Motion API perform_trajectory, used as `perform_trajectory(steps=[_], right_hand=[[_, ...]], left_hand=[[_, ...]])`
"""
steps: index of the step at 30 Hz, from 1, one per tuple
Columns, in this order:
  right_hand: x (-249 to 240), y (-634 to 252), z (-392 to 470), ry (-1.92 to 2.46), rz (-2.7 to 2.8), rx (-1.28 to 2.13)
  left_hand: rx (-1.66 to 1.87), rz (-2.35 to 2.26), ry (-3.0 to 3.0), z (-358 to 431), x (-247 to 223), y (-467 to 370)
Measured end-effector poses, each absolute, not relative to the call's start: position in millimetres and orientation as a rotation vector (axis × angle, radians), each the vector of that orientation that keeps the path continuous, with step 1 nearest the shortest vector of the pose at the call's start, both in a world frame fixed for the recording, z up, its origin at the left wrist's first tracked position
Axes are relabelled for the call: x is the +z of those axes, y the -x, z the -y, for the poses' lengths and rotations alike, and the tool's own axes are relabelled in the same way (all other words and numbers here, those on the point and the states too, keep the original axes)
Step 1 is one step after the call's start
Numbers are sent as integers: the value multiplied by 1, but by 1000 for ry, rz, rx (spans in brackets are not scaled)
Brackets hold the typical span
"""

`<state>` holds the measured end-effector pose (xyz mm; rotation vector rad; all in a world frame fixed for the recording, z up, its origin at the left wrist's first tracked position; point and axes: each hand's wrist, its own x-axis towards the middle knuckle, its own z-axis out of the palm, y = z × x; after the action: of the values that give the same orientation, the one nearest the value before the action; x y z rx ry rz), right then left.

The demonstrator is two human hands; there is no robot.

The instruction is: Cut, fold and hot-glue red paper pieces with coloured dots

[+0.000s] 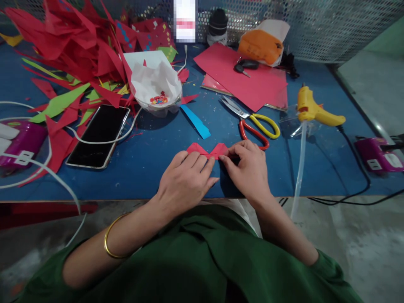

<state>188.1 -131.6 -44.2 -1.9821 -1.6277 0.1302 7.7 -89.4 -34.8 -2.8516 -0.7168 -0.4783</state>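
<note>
A folded piece of red paper (217, 150) with two peaked ends lies on the blue table near its front edge. Across its left part rest the fingers of my left hand (187, 179), flat and pressing it down, hiding much of it. My right hand (248, 166) pinches the paper's right end between thumb and fingers. Just beyond the paper lies a blue paper strip (196, 122). Scissors (249, 115) with one yellow and one red handle loop lie beyond my right hand, blades partly apart.
A yellow glue gun (311, 107) with a long glue stick stands at the right, its black cable trailing. Red paper sheets (252, 84) hold a key (244, 67). At left are a phone (99, 136), a paper-lined bowl (158, 105), white cables and heaped red scraps (75, 46).
</note>
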Motion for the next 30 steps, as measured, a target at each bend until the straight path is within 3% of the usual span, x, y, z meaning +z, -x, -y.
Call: perform_trajectory(steps=[14, 20, 26, 30], right_hand=[[-52, -200, 139, 2021, 1538, 35], [-49, -201, 153, 1987, 1466, -199], [-47, -181, 167, 1610, 2050, -166], [-53, -175, 173, 1723, 2190, -112]], left_hand=[[-473, 715, 2867, 91, -34, -9], [-477, 709, 2867, 89, -34, -9], [-437, 718, 2876, 91, -32, -8], [-390, 723, 2903, 92, -32, -8]])
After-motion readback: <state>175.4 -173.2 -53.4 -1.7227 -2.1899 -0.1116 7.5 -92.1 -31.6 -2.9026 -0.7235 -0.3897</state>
